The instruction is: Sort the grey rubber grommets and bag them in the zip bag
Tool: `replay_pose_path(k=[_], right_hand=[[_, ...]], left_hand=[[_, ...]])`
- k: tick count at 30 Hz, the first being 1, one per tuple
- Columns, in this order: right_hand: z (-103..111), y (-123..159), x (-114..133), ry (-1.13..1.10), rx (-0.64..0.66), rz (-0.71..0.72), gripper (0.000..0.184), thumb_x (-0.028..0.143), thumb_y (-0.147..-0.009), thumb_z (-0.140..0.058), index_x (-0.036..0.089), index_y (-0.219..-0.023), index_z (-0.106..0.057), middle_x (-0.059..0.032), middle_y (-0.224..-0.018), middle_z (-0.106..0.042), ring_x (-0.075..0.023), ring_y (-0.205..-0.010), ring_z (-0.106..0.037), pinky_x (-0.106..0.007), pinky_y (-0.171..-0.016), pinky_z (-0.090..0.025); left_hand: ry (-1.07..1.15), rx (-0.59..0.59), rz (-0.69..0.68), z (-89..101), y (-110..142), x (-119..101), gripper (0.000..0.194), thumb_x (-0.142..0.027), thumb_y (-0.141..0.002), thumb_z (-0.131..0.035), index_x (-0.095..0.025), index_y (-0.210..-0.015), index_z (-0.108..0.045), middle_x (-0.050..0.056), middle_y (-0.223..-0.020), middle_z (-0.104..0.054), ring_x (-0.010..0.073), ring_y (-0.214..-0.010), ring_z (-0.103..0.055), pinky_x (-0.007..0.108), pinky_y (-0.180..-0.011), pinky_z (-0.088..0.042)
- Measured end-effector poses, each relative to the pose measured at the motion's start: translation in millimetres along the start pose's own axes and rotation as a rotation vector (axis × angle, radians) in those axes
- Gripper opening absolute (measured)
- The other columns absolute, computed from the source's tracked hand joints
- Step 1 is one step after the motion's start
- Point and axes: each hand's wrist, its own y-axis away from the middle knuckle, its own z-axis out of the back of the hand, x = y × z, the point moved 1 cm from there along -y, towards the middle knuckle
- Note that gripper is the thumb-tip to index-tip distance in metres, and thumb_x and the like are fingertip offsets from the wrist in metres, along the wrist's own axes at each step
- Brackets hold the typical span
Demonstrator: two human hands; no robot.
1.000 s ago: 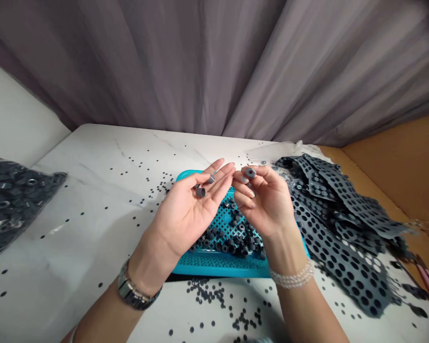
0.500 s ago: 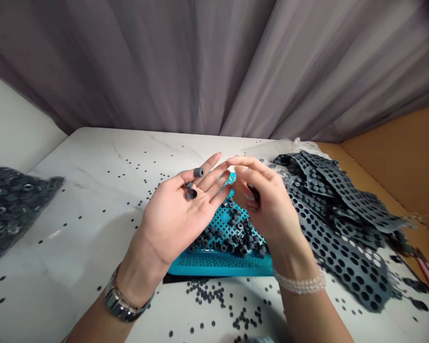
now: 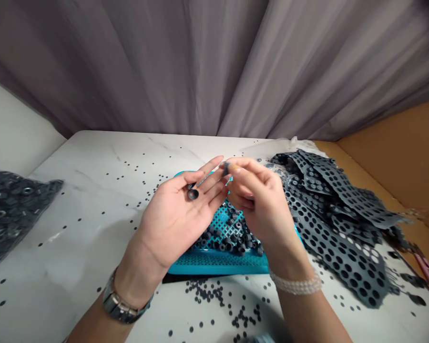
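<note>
My left hand (image 3: 177, 205) is palm up with its fingers stretched out. A black rubber cap (image 3: 193, 194) lies on the palm, its hollow side showing. Beside the thumb, a second dark rubber piece (image 3: 191, 185) is partly hidden. At the left fingertips, my right hand (image 3: 259, 193) pinches a small grey rubber bushing (image 3: 226, 167) between thumb and finger; the piece is blurred. Under both hands stands a turquoise perforated basket (image 3: 218, 269), partly covered by them. Several black rubber bushings (image 3: 241, 250) are inside it.
Punched black rubber sheets (image 3: 353, 267) are heaped at the right, near pink-handled scissors (image 3: 427, 271) and a cardboard wall (image 3: 396, 166). A clear bag of black rubber parts (image 3: 14, 205) lies at the left. Small black discs (image 3: 205, 293) are scattered over the white table (image 3: 93, 257).
The grey bushing that rested by my left thumb and fingers is gone from there. My right thumb and finger now pinch a grey bushing. The cap remains on my left palm.
</note>
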Motion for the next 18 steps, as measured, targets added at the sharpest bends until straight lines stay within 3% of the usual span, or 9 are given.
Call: replay_pose_path(k=[3,8,13,18], right_hand=[[7.5,-5.1,1.3,-0.266,0.046,-0.158,0.019,0.037,-0.081,-0.049,0.021,-0.073,-0.055,0.0076,-0.051,-0.031,-0.0068,-0.04,-0.019,-0.023,-0.037,-0.014],[9.1,-11.1,-4.0,-0.309,0.098,-0.291,0.028,0.04,-0.083,-0.049,0.019,-0.066,-0.053,0.0037,-0.059,-0.046,-0.0046,-0.038,-0.024,-0.022,-0.035,-0.011],[1.3,-5.3,-8.8,0.022,0.03,-0.113,0.018,0.032,-0.085,-0.059,0.019,-0.092,-0.068,0.0057,-0.058,-0.045,-0.0047,-0.043,-0.027,-0.021,-0.04,-0.02],[-11.1,3.8,-8.4,0.442,0.032,0.081,0.014,0.029,-0.08,-0.065,0.017,-0.084,-0.073,-0.0004,-0.065,-0.061,-0.0099,-0.056,-0.047,-0.025,-0.053,-0.037]], left_hand=[[-0.043,-0.028,-0.054,1.3,-0.1,0.9,0.049,-0.004,-0.08,-0.044,-0.008,-0.128,-0.052,0.015,-0.118,-0.064,0.0204,-0.112,-0.061,0.03,-0.099,-0.049],[-0.037,-0.086,-0.094,1.1,-3.3,2.4,0.048,-0.008,-0.08,-0.051,-0.006,-0.128,-0.052,0.017,-0.118,-0.064,0.0225,-0.111,-0.062,0.03,-0.098,-0.05],[0.02,-0.144,-0.099,4.2,-6.3,1.2,0.043,-0.025,-0.089,-0.042,-0.003,-0.124,-0.055,0.018,-0.11,-0.065,0.0231,-0.106,-0.063,0.031,-0.094,-0.052],[-0.026,-0.139,-0.114,9.4,-6.9,2.2,0.044,-0.028,-0.091,-0.036,-0.01,-0.127,-0.054,0.014,-0.109,-0.065,0.0207,-0.102,-0.063,0.035,-0.095,-0.051]])
